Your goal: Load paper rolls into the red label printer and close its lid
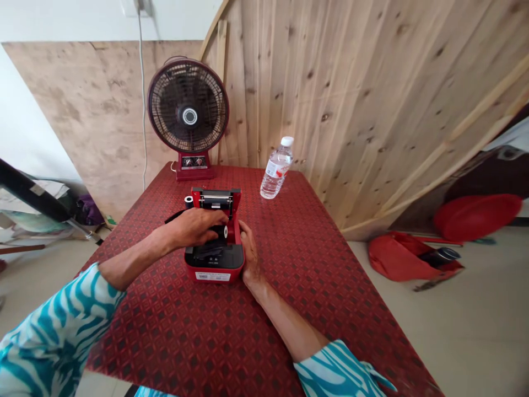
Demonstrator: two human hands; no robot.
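A red and black label printer [215, 259] stands on the table with its lid [216, 194] raised at the back. My left hand [198, 226] reaches over the open bay from the left, fingers bent around a black roll [225, 232] with a white core end. Most of that roll is hidden under the fingers. Along the printer's right side my right hand [251, 256] grips the red wall, fingertips near its upper rim. Another black roll with a white core [189, 202] stands beside the raised lid, on its left. A dark strip [173, 216] shows behind my left wrist.
At the back of the patterned red table [289, 286] stands a dark red fan [188, 116]. A clear water bottle [276, 170] is to the right of the printer, farther back. A red bag [397, 256] lies on the floor at right. A wooden wall closes off the back.
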